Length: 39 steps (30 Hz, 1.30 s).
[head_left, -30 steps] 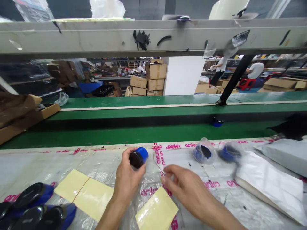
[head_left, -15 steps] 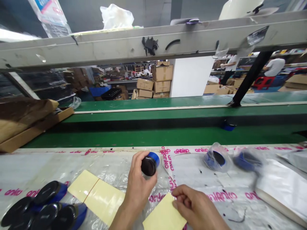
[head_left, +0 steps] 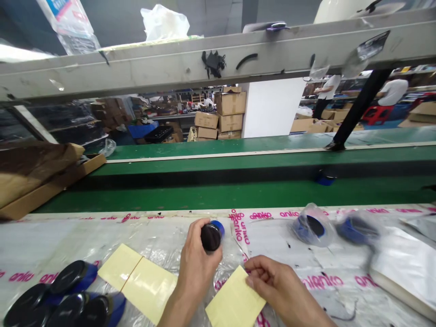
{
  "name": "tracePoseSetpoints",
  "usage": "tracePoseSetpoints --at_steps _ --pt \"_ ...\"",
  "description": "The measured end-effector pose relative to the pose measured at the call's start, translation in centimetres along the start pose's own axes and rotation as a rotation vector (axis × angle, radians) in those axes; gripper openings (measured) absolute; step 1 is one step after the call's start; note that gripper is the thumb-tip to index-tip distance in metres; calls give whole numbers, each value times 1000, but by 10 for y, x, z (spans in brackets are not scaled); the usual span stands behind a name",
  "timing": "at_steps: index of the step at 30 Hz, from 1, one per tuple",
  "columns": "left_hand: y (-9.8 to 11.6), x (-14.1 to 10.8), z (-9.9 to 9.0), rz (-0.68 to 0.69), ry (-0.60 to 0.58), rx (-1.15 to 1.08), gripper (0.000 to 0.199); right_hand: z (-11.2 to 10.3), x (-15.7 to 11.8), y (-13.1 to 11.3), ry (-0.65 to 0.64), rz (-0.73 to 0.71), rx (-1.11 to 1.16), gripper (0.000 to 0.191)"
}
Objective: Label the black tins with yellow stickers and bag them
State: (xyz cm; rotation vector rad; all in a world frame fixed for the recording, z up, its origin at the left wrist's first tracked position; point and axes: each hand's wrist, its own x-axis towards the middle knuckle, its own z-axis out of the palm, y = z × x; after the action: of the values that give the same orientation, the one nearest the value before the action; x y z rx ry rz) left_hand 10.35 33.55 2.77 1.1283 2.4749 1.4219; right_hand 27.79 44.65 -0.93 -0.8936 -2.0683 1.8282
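My left hand (head_left: 198, 261) is wrapped round a short blue cylinder with a glossy black end (head_left: 210, 238), held tilted above the worktop with the black end facing me. Between the thumb and fingers of my right hand (head_left: 272, 284) is the upper corner of a pale yellow sheet (head_left: 235, 297). Left of my left forearm lie more yellow sheets (head_left: 150, 286) on the plastic cover. Several similar blue-and-black pieces (head_left: 73, 277) are clustered at the lower left, their black ends up.
Two blue pieces in clear bags (head_left: 309, 225) lie to the right, beside a stack of white bags (head_left: 405, 272). Another blue piece (head_left: 326, 178) sits on the green belt (head_left: 204, 193). A cardboard box (head_left: 51, 181) stands at left. A beam (head_left: 136, 68) crosses overhead; co-workers are far back.
The view has shifted slightly. Both hands keep their holds; the yellow sheet in my right hand is raised a little, and less of the cylinder's blue side shows.
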Motion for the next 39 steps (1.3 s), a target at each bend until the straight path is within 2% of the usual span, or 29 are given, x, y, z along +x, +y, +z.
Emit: tracePoseSetpoints --at_steps 8,12,16,19,21,24,27,28,30,32,33,35,37,39 --pt "-5 1 3 38 -14 81 51 -3 3 -6 -61 0 88 19" --pt "-18 1 1 37 -106 153 50 1 4 -8 -3 -20 106 18" --pt "-41 11 9 85 -66 233 46 -1 11 -10 34 -27 73 19" --pt "-48 21 20 111 -68 290 49 -10 15 -13 66 -18 58 18" --pt "-43 21 21 116 -72 295 58 -16 11 -18 78 -47 84 18" --pt "-24 12 12 118 -47 243 68 -21 4 -25 35 -94 154 18" --pt "0 0 -1 103 59 133 55 -25 2 -31 -30 -103 201 18" --pt "8 -4 -4 70 11 63 50 -26 2 -33 -50 -107 213 18" --pt "20 -12 -6 -60 -235 -132 50 -27 1 -38 -91 -125 247 19" --pt "26 -18 -3 -198 -489 -335 64 -26 1 -43 -128 -146 283 19" --pt "28 -20 0 -238 -559 -408 68 -25 1 -44 -138 -152 296 19" --pt "29 -23 5 -261 -610 -469 55 -24 1 -47 -133 -158 289 20" --pt "29 -24 8 -276 -610 -435 32 -23 0 -48 -111 -159 247 19" --pt "30 -24 9 -300 -602 -364 20 -24 -1 -48 -104 -162 195 19"
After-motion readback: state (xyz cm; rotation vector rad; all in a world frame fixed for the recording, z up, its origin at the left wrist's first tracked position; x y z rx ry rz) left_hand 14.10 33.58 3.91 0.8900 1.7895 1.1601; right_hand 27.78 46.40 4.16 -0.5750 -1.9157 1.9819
